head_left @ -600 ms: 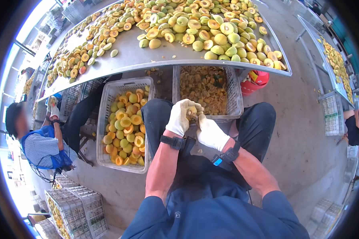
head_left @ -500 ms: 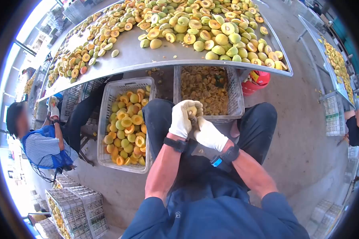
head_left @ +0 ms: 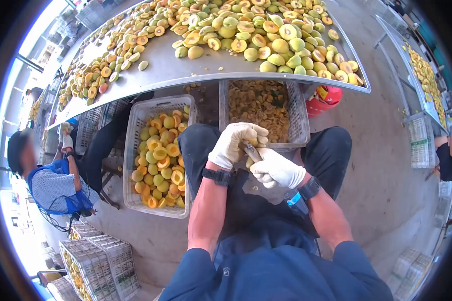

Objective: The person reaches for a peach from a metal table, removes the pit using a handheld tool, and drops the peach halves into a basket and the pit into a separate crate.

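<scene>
Left hand (head_left: 234,142), in a white fabric glove, is curled shut in front of the lap. What its fingers enclose cannot be told. Right hand (head_left: 277,171), gloved alike, is closed in a fist just below and beside it. A short brownish hand tool (head_left: 252,151) runs slantwise between the 2 hands. Its lower end is gripped in the right fist and its upper end sits under the left fingers. Each wrist carries 1 black strap.

Directly ahead of the hands stands a white plastic mesh crate of small yellow-brown pieces (head_left: 300,123), partly under the table edge. To its left, a second white mesh crate of halved yellow-orange fruit (head_left: 131,150) sits on the concrete floor. Above both, a grey sheet-metal table (head_left: 186,67) is covered with halved green-yellow fruit. A red bucket (head_left: 327,98) stands beneath its right end. A co-worker in a blue checked shirt (head_left: 50,186) sits well apart at far left.
</scene>
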### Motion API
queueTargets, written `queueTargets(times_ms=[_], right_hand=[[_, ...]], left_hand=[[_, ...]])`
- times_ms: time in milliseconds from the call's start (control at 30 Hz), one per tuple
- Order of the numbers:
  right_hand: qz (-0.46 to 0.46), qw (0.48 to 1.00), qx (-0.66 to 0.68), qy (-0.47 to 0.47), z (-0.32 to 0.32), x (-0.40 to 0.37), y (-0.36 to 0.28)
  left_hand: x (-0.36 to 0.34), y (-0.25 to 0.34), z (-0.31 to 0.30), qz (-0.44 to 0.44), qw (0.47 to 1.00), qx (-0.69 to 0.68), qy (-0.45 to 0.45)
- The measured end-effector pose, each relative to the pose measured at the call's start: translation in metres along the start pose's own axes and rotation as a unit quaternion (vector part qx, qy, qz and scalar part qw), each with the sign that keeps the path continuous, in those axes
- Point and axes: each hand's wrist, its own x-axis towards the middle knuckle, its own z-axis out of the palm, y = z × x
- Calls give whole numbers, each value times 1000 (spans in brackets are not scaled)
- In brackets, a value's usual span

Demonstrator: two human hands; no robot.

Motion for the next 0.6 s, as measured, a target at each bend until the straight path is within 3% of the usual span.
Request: queueTargets(times_ms=[100, 233, 300, 367, 600], right_hand=[[8, 996, 91, -20, 0, -1, 5], [-13, 982, 188, -32, -5, 2, 8], [-28, 968, 242, -54, -11, 3, 8], [-41, 951, 297, -76, -13, 4, 7], [-7, 918, 354, -175, -16, 7, 11]], left_hand=[[0, -2, -3, 3, 999, 1, -43], [-5, 2, 15, 45, 998, 21, -37], [-7, -7, 23, 147, 988, -35, 9], [-6, -20, 21, 214, 976, 48, 16], [-3, -27, 16, 238, 960, 124, 77]])
